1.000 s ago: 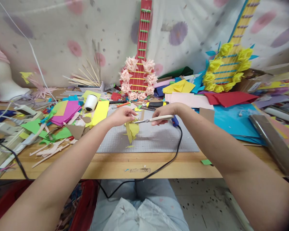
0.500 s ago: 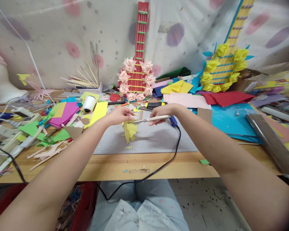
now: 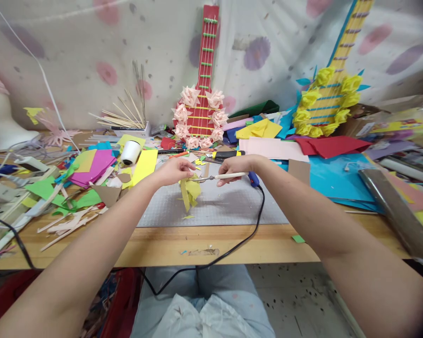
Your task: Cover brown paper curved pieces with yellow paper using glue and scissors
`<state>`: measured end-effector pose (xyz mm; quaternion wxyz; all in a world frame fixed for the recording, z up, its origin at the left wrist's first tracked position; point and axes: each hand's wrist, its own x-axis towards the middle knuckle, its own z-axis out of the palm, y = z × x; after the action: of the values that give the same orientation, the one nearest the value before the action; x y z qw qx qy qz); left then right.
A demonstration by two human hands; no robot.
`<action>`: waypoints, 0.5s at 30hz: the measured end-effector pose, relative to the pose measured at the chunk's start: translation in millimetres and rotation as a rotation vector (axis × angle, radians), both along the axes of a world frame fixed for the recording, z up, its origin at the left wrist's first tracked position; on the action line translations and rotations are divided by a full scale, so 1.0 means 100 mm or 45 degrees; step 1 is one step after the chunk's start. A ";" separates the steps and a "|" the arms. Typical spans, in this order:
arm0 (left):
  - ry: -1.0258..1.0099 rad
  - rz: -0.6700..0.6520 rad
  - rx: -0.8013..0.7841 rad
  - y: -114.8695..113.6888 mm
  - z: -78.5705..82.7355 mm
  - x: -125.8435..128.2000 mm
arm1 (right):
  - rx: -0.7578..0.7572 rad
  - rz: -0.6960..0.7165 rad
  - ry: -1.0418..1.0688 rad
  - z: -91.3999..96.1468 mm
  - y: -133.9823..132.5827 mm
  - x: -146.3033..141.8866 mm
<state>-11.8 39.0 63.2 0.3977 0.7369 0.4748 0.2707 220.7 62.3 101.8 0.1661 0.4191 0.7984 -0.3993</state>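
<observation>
My left hand (image 3: 176, 170) pinches a folded, curling piece of yellow paper (image 3: 189, 190), which hangs below the fingers over the grey cutting mat (image 3: 229, 211). My right hand (image 3: 234, 168) is closed around pale-handled scissors (image 3: 229, 176). Their metal blades point left and reach the top of the yellow paper, close to my left fingertips; the exact cut is too small to make out. A small yellow scrap (image 3: 188, 217) lies on the mat below. Just right of my right hand is a blue glue gun (image 3: 254, 179), partly hidden, its black cord running toward me.
A red paper guitar (image 3: 205, 115) with pink flowers stands behind the mat, a yellow one (image 3: 329, 101) at the right. Coloured sheets and scraps crowd the left. Blue sheets (image 3: 334, 178) and a wrapped brown bar (image 3: 395, 206) lie right. A black-yellow cutter (image 3: 228, 153) lies behind.
The yellow paper has turned and shifted slightly under my left fingers. Both hands stay at nearly the same place, with the scissors still at the paper.
</observation>
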 end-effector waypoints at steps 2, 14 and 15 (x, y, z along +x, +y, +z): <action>-0.010 -0.012 0.002 0.01 0.00 0.00 | -0.015 -0.002 -0.010 0.01 -0.01 -0.01; 0.057 -0.020 -0.003 0.01 0.03 0.01 | -0.026 -0.007 0.007 0.03 -0.02 -0.01; 0.066 -0.020 0.015 0.02 0.03 0.00 | -0.019 -0.002 0.001 0.03 -0.02 -0.01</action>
<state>-11.8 40.8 66.3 0.3830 0.7497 0.4775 0.2514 219.8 60.3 104.8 0.1685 0.4184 0.7951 -0.4055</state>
